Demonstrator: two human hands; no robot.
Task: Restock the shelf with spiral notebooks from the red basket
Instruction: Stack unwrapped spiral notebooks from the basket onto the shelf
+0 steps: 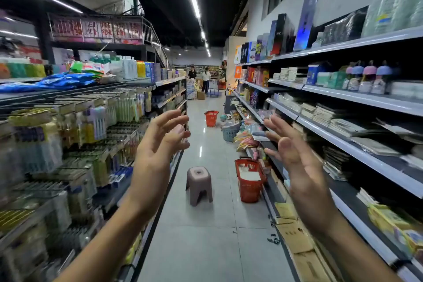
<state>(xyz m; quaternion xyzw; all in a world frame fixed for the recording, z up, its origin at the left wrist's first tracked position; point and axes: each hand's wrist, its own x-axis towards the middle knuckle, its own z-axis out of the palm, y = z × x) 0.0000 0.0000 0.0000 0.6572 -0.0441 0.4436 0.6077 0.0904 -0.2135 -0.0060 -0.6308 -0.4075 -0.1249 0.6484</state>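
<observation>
A red basket (250,181) stands on the aisle floor against the right shelf (357,149), with white notebooks (250,175) lying inside it. Stacks of notebooks (325,113) lie on the grey shelf boards to the right. My left hand (160,142) and my right hand (291,151) are both raised in front of me, palms facing each other, fingers spread, holding nothing. The basket is on the floor ahead, below and between my hands.
A brown plastic stool (199,184) stands mid-aisle left of the basket. Further on are a second red basket (211,118) and a grey basket (230,131). Flat cardboard (295,236) lies along the right shelf base. Two people (199,76) stand far down the aisle.
</observation>
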